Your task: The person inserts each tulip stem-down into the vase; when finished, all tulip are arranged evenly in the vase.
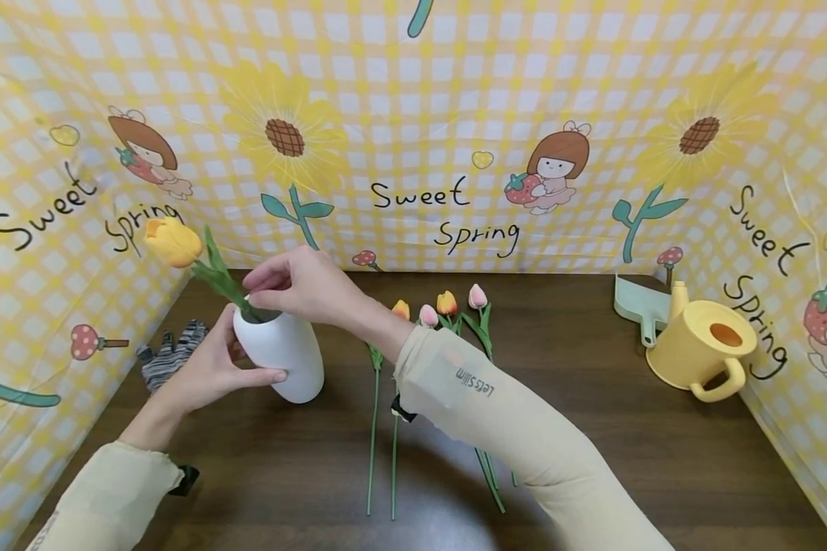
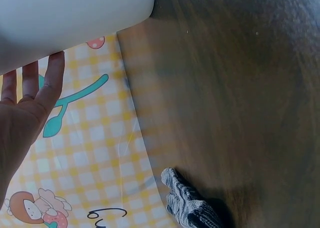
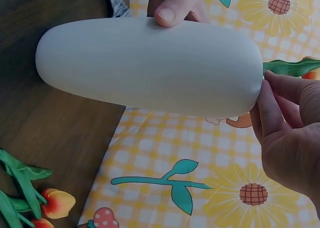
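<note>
A white vase [image 1: 286, 360] tilts to the left, its base toward the table, with a yellow tulip [image 1: 174, 243] leaning out of its mouth. My left hand [image 1: 207, 367] grips the vase's side, the thumb across its front and the fingers behind. At the rim, my right hand [image 1: 310, 287] has bent fingers beside the tulip's green leaves [image 1: 219, 272]. The right wrist view shows the fingertips [image 3: 267, 82] against the vase's mouth end; whether they pinch the stem cannot be made out. The lower stem is hidden inside the vase.
Several orange and pink tulips [image 1: 446, 302] lie on the brown table [image 1: 593, 451], partly behind my right forearm. A striped glove [image 1: 172, 356] is at the left. A yellow watering can [image 1: 696, 348] and a pale green dustpan-like piece [image 1: 637, 306] stand at right. Checked cloth [image 1: 413, 122] encloses the table.
</note>
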### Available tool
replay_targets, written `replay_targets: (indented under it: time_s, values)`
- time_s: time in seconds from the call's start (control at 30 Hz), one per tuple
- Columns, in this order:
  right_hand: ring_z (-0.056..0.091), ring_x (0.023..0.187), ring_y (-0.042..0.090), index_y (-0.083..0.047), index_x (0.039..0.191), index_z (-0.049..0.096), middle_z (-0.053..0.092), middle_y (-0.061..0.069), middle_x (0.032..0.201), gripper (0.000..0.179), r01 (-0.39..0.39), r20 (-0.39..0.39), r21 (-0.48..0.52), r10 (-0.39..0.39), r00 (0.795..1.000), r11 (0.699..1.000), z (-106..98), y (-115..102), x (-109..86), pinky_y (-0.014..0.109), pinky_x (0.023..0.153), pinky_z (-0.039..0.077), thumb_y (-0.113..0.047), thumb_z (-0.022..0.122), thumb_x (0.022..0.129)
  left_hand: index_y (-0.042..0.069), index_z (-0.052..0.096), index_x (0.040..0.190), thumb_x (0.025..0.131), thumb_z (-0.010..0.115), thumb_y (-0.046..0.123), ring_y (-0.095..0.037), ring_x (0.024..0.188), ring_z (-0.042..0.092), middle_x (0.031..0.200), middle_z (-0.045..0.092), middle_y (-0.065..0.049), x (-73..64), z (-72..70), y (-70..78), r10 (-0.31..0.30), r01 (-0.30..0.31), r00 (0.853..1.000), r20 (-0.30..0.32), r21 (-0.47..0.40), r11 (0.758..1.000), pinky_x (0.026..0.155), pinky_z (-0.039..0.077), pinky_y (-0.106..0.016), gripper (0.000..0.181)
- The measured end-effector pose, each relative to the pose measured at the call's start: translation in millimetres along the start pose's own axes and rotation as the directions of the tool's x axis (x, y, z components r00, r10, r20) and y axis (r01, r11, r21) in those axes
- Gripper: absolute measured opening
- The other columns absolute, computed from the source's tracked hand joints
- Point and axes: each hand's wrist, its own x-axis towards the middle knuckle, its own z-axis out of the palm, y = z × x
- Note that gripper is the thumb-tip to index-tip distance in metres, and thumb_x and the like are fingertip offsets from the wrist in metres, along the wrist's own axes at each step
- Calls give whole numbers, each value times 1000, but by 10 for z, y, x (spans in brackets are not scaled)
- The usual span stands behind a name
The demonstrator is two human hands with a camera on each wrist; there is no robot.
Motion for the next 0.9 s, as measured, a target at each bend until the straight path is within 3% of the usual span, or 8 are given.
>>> replay_targets:
  time_s: [0.13,0.23,0.37,0.47,0.73,0.9]
  values:
    - [66,84,-3,-5,114,75,76,-3,96,22,63,-30,114,-60,998,992,-31,-4,-60,16,77,53,-12,75,93,19,30,148,73,88,-7,-17,109,64,134,52,-7,2,-14,-3,22,-22,1000,-6,10,1000,82,57,-30,98]
    - [69,86,3,-1,115,73,76,4,100,23,97,-53,236,-86,995,967,-107,-7,-143,22,78,56,-7,74,93,17,31,147,72,88,-8,-17,108,65,133,53,-7,3,-15,-9,34,-34,999,-16,14,999,82,58,-30,97]
    - [70,92,13,3,119,70,74,8,105,26,41,-56,413,-20,998,910,-265,39,-271,31,80,59,-3,73,93,15,36,145,71,89,-8,-16,106,67,131,56,-7,-10,22,-23,28,-27,998,-51,7,1000,81,58,-28,94]
    - [70,96,20,3,122,68,72,9,110,30,-10,-35,487,31,999,873,-396,111,-385,38,82,60,-3,72,94,15,40,145,71,89,-7,-14,105,67,129,58,-5,-39,59,-27,4,-3,996,-93,18,1000,82,57,-25,92]
    - [70,98,24,0,126,66,71,11,112,32,-66,-26,420,85,996,905,-727,391,-821,42,81,60,-8,72,95,20,46,146,72,92,3,-9,107,65,125,61,-2,-106,73,3,-83,98,982,-170,85,992,85,53,-18,89]
    - [71,91,25,-1,129,64,71,12,109,35,-169,-42,313,191,981,935,-915,666,-1161,42,76,61,-7,71,96,20,50,145,73,93,7,-8,106,65,122,63,-2,-111,90,4,-96,118,975,-200,102,988,83,53,-17,85]
